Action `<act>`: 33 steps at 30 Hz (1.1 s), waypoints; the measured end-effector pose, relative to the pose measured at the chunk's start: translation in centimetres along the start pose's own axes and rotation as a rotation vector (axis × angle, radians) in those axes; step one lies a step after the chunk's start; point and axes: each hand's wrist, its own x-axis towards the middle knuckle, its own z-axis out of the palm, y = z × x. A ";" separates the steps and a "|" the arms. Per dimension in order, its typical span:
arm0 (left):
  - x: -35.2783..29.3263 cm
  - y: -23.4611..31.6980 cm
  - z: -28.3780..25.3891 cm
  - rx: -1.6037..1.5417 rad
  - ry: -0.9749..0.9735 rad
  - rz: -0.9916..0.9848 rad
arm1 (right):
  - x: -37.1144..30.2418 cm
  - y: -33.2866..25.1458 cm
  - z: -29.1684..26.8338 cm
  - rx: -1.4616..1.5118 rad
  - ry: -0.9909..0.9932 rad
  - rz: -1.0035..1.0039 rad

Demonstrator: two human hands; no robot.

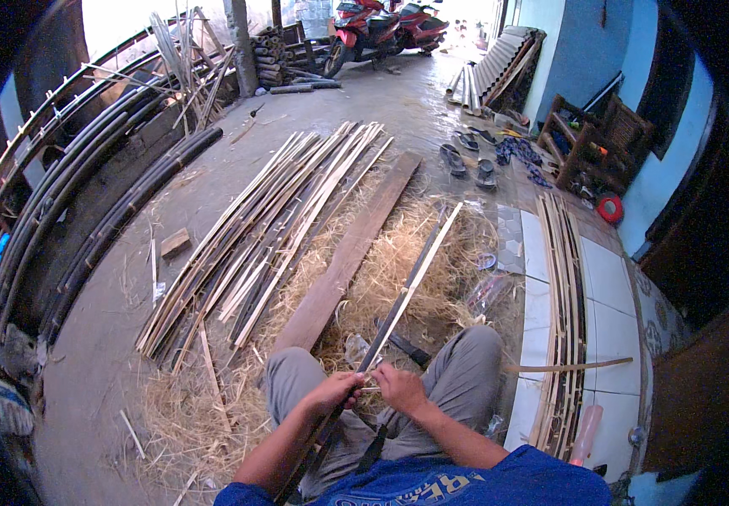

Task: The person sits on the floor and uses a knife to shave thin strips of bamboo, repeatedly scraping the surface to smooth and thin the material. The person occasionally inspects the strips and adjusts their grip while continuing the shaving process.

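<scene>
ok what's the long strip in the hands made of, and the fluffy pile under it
The long strip looks like split bamboo: pale, matte, straight-grained, dark on one edge. Both the left hand and right hand grip it. The fluffy pile seems to be dry bamboo shavings, straw-coloured and stringy.

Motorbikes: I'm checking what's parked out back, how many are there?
2: a red motorbike at the top of the yard, and a second motorbike just right of it, partly hidden; more may be out of view.

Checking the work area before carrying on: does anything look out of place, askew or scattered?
One thin bamboo sliver lies crosswise over the neat stack of bamboo strips on the white tiles, askew to their run. Pale straw-like shavings are strewn over the concrete around the brown wooden plank. Both hands, left hand and right hand, grip the long bamboo strip.
</scene>
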 end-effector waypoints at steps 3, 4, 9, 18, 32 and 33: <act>0.9 -0.9 -0.4 0.054 -0.054 0.058 | -0.5 3.6 2.7 0.267 -0.288 -0.032; 1.1 -1.0 -0.5 0.094 -0.083 0.090 | -0.3 4.4 3.1 0.500 -0.383 0.135; 1.6 -1.4 -0.4 0.110 -0.090 0.094 | 0.6 3.0 3.1 0.571 -0.141 -0.037; 1.9 -2.0 -0.4 0.133 -0.054 0.107 | -0.3 4.9 3.5 0.680 -0.412 0.013; 1.6 -1.4 -0.3 0.239 -0.066 0.137 | -1.1 5.3 5.2 0.217 -0.109 -0.106; 1.7 -1.9 -0.9 0.289 -0.054 0.168 | -1.2 4.1 4.7 0.479 -0.264 -0.012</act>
